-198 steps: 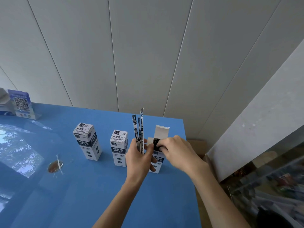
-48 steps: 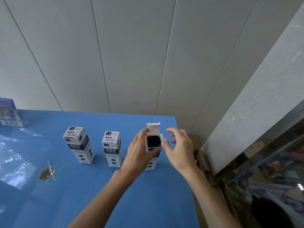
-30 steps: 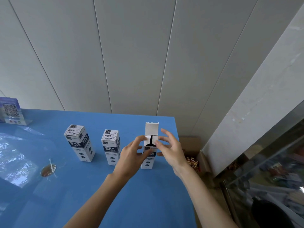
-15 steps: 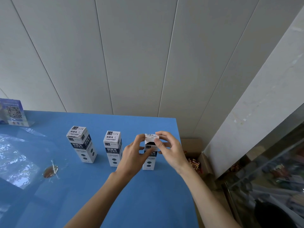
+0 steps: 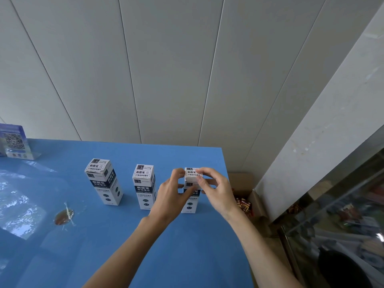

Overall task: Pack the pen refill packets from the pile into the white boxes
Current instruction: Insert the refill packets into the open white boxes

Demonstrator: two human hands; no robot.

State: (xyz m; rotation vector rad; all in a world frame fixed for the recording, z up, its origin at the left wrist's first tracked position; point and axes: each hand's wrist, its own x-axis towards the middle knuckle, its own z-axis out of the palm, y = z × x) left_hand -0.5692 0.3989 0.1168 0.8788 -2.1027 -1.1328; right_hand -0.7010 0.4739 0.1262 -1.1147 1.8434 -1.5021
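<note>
Hands: both were on the third white box [image 5: 190,201], the one nearest the right edge of the blue desk [image 5: 108,235].
Left hand [image 5: 169,197]: fingers curled round the box's upper body from its left side, thumb up near the lid; it gripped and steadied the box.
Right hand [image 5: 216,191]: thumb and forefinger pinched the lid flap [image 5: 192,173] from the right, other fingers loosely bent behind it.
Lid state: flap was folded down over the mouth but sat slightly proud; a thin gap showed under its front edge, so I judged the tuck not finished.
Key relation: box stood upright, long axis vertical, directly between the two hands; flap needed to go straight down along that axis. Right hand was the nearer one to the flap, left only braced.
Contents: refill packets not visible; inside was covered by the lid.
Other boxes: second white box [image 5: 144,187] stood just left of the left hand, first white box [image 5: 104,181] further left, both upright with lids shut, in a row parallel to the far edge.
Pile: not in view on the desk.
Off desk: open cardboard carton [image 5: 247,196] with red packets beyond the right edge.
Risk: box was tall and narrow, so a skewed push could tip it.
</note>
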